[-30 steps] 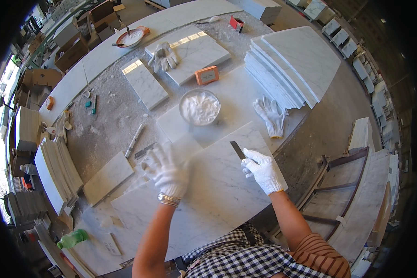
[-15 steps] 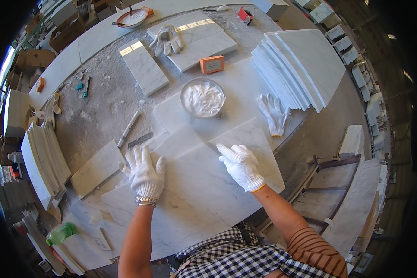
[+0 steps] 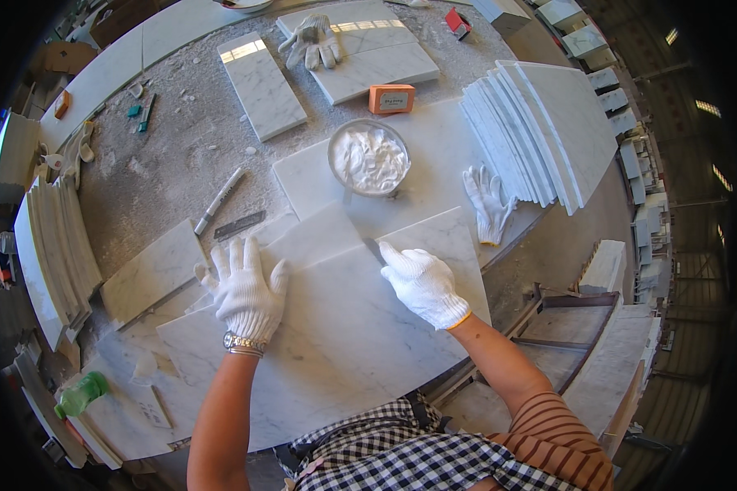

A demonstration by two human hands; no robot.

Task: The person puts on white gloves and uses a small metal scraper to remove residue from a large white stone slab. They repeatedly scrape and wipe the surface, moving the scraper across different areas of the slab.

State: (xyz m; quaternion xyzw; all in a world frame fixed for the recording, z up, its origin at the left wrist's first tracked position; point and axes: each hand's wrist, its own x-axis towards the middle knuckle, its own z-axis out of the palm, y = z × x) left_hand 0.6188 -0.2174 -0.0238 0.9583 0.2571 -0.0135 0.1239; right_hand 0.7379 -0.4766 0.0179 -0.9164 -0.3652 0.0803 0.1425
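My left hand [image 3: 247, 293], in a white knitted glove, lies flat with fingers spread on a pale grey-veined marble slab [image 3: 327, 327]. Also gloved in white, my right hand [image 3: 422, 288] is closed around a thin dark scraper blade [image 3: 372, 248]. Its handle is hidden in the fist. The blade sits at a seam where slab pieces meet, beside a smooth whitish marble piece [image 3: 319, 236]. Beyond the hands stands a round bowl [image 3: 369, 159] of white paste. A white marker [image 3: 219, 201] and a flat grey metal strip [image 3: 239, 226] lie past my left fingers.
At the right, a stack of marble tiles [image 3: 540, 131] stands behind a loose white glove [image 3: 488, 206]. An orange box [image 3: 391, 99] is behind the bowl. Another glove [image 3: 311, 42] lies on far slabs. More tiles [image 3: 53, 254] and a green bottle [image 3: 82, 394] are at the left.
The view has shifted a little, so the bowl and far slabs appear higher. Both hands keep nearly the same places on the slabs, and slightly more of the blade shows.
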